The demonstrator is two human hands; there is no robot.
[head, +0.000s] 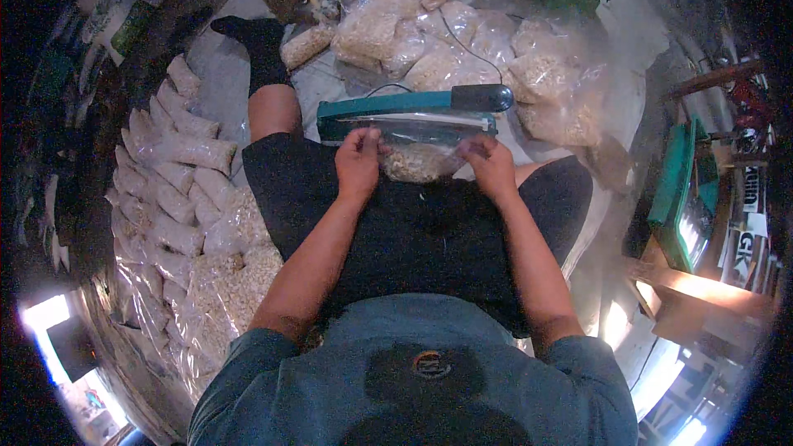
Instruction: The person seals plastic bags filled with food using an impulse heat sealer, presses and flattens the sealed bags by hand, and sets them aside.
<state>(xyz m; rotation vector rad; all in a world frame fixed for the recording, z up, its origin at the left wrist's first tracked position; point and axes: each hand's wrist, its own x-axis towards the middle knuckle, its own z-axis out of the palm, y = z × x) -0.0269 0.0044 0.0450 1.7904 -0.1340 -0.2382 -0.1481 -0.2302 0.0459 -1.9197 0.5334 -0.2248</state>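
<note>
A teal impulse sealer (384, 103) with a black handle lies across in front of my lap, its arm raised a little above its base. My left hand (359, 164) pinches the left top corner of a clear plastic bag (416, 162), and my right hand (490, 164) pinches the right one. Pale, crumbly pieces fill the lower part of the bag. The bag's upper edge lies at the sealer's front side; whether it reaches between the jaws cannot be told.
Many filled clear bags (396, 31) are heaped beyond the sealer. Rows of small filled packets (179, 198) lie at the left, beside a large clear bag of loose pieces (229, 285). A dark cable runs behind the sealer. A green-framed object (675, 198) and wooden boards (706, 285) stand at the right.
</note>
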